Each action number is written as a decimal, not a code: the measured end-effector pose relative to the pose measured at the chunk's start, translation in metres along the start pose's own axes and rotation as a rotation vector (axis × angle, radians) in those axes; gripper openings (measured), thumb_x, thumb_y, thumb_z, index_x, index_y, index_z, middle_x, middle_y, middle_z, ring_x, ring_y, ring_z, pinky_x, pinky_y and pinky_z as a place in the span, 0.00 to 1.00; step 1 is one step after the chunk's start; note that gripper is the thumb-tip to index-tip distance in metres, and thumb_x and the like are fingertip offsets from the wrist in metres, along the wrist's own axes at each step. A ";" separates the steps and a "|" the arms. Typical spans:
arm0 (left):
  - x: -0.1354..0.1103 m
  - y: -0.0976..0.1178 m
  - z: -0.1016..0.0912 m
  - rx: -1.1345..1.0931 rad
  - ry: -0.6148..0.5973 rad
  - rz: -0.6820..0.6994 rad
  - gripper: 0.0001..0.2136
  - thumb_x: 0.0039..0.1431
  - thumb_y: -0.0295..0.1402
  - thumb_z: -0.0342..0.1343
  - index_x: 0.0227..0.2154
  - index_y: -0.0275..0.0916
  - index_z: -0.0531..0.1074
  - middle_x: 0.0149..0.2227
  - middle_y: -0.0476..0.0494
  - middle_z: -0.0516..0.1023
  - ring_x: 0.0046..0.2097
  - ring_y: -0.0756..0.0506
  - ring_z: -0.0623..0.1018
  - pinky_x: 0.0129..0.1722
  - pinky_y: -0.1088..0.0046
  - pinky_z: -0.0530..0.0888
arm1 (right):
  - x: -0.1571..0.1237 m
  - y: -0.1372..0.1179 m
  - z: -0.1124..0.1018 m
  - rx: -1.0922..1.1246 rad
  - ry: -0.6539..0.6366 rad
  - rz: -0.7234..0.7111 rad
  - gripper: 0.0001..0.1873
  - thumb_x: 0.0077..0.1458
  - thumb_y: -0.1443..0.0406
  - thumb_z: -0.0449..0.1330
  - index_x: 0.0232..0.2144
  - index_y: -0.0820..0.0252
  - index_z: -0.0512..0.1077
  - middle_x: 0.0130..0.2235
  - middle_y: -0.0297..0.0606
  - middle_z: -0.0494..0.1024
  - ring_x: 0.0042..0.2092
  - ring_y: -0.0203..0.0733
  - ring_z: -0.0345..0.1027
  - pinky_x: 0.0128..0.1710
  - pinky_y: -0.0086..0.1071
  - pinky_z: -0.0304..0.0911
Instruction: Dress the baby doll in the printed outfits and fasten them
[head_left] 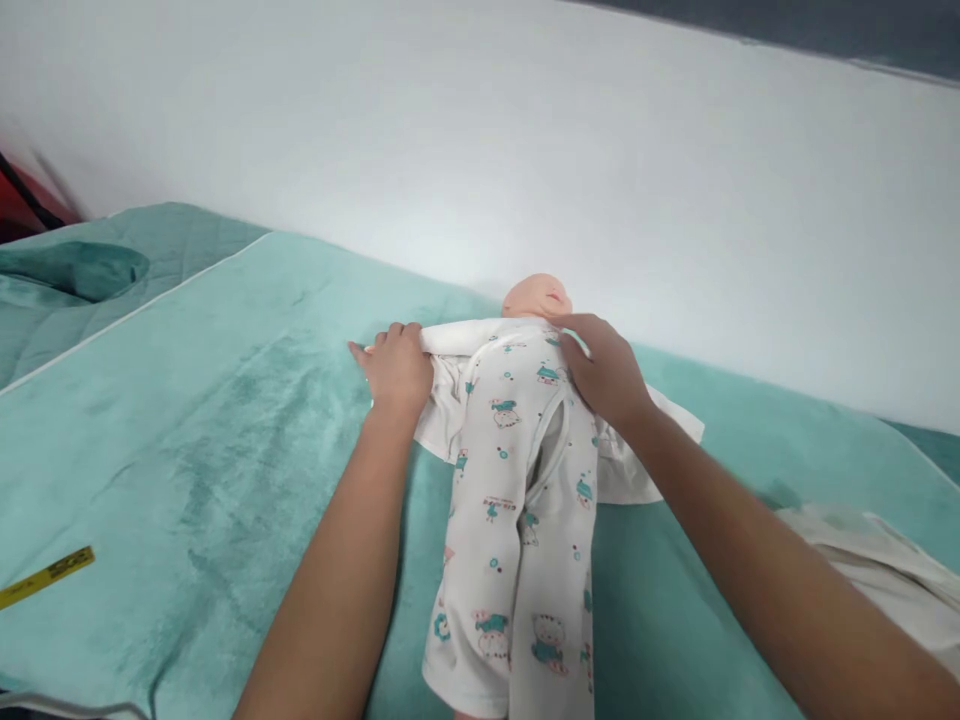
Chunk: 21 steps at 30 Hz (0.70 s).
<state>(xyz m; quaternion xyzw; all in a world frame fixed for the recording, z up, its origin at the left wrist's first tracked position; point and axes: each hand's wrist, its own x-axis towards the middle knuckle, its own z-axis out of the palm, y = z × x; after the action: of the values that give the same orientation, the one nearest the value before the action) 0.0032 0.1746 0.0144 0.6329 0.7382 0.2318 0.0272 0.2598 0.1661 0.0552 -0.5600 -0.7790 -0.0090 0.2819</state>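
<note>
A baby doll (535,295) lies on its back, its head near the wall. White baby trousers (495,480) printed with teal and pink cartoon animals cover its front, the top edge close under its chin. Parts of a white shirt (630,480) show on both sides of the trousers. At the left, my left hand (400,368) is closed over the end of the white sleeve (461,338). My right hand (606,368) rests on the upper right edge of the trousers beside the doll's neck, thumb and forefinger apart; its other fingers are partly hidden.
A teal plush cover (285,420) lies under everything, with a white wall (450,130) behind it. Folded pale cloth (877,560) lies at the right, partly behind my forearm. A yellow strip with dark markings (49,577) is at the left. A grey cable (67,706) crosses the lower left corner.
</note>
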 end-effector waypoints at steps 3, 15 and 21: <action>-0.002 0.003 0.003 0.026 -0.009 -0.013 0.18 0.58 0.23 0.44 0.47 0.40 0.72 0.49 0.35 0.76 0.54 0.33 0.73 0.60 0.28 0.52 | -0.050 0.041 0.000 -0.084 0.075 0.165 0.24 0.58 0.67 0.49 0.54 0.57 0.72 0.53 0.45 0.77 0.55 0.55 0.67 0.54 0.50 0.63; -0.032 0.086 -0.038 -0.295 0.040 0.412 0.20 0.57 0.23 0.46 0.51 0.39 0.72 0.54 0.41 0.74 0.59 0.42 0.70 0.60 0.62 0.68 | -0.066 0.073 0.006 0.076 0.253 0.387 0.22 0.50 0.66 0.51 0.47 0.57 0.74 0.47 0.43 0.79 0.50 0.55 0.71 0.51 0.47 0.64; -0.027 0.195 -0.011 0.217 -0.383 0.779 0.13 0.60 0.28 0.52 0.47 0.37 0.73 0.49 0.37 0.76 0.55 0.39 0.72 0.54 0.60 0.67 | -0.068 0.074 0.004 0.082 0.216 0.481 0.20 0.55 0.61 0.51 0.49 0.57 0.73 0.40 0.46 0.81 0.42 0.56 0.72 0.44 0.46 0.64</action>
<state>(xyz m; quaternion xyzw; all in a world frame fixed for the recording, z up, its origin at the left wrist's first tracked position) 0.1848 0.1640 0.0910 0.8944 0.4466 0.0243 0.0076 0.3375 0.1357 -0.0008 -0.7130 -0.5886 0.0302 0.3798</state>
